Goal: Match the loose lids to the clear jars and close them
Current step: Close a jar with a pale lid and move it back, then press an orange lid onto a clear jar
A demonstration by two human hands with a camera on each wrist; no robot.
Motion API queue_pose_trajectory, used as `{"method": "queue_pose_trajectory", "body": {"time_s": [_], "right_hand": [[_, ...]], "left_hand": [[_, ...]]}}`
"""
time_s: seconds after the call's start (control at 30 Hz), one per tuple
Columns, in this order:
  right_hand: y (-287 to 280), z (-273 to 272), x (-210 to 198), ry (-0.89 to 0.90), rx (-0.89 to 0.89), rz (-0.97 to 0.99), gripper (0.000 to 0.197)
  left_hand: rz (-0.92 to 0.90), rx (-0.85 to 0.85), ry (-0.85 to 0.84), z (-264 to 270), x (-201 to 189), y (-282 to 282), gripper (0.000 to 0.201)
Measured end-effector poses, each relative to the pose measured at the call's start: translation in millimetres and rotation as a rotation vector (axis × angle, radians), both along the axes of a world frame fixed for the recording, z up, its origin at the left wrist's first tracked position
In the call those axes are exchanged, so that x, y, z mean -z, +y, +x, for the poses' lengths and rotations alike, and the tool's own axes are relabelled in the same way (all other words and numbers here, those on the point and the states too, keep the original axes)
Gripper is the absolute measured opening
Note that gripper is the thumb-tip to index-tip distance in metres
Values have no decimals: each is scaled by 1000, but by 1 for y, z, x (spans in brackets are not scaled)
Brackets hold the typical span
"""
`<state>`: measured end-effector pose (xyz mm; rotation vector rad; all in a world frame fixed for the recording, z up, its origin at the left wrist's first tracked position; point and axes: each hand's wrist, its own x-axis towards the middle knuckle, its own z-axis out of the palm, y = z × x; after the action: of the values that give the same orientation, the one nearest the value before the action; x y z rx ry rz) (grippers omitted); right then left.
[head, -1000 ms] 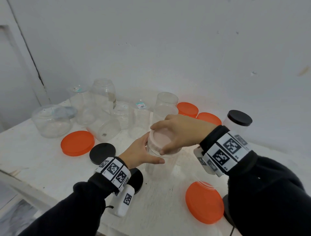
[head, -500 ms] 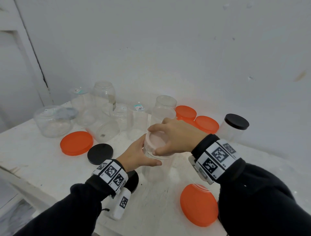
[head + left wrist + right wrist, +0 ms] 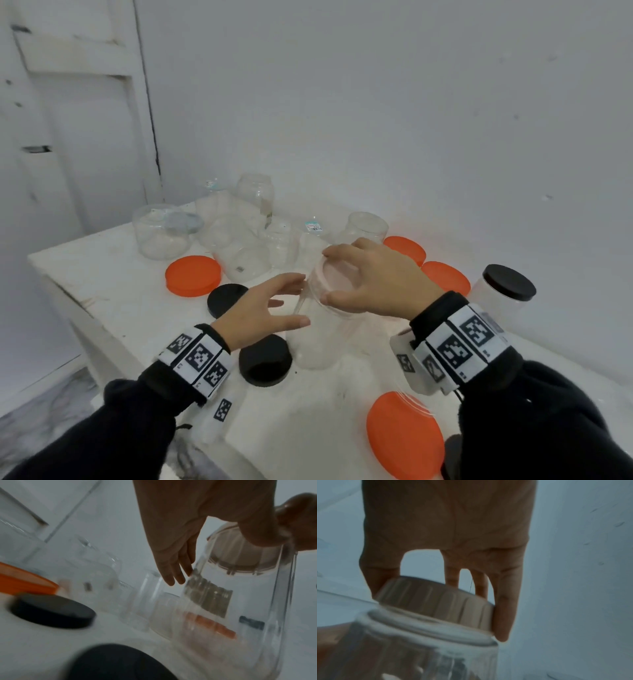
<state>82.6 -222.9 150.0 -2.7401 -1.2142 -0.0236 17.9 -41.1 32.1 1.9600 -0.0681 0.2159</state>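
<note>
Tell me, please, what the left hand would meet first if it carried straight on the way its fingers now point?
Most likely the clear jar with the pink lid: the left hand is open, fingers aimed at its side, seemingly just short of touching, though depth is unclear.

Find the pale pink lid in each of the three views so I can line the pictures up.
Head: pink lid at centre, on the clear jar, right hand gripping it.
Left wrist: upper right, seen through the jar wall.
Right wrist: lower centre, fingers around its rim.
Shared landmark: the jar beneath it.
</note>
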Motion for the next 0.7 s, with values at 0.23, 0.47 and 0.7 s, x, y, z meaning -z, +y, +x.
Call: {"method": "queue_pose_trajectory", "body": {"time_s": [0.23,0.47,0.7], "right_hand": [[23,11,-7,58,-13,483,66],[86,39,-10,44,120,783,65],[153,85,-14,13,385,810,67]], "left_hand": [[29,-406,-151,-26,-15,84,22],[308,-564,-188,-8,-16,178,16],[596,-540,-112,41,-4,263,23]]}}
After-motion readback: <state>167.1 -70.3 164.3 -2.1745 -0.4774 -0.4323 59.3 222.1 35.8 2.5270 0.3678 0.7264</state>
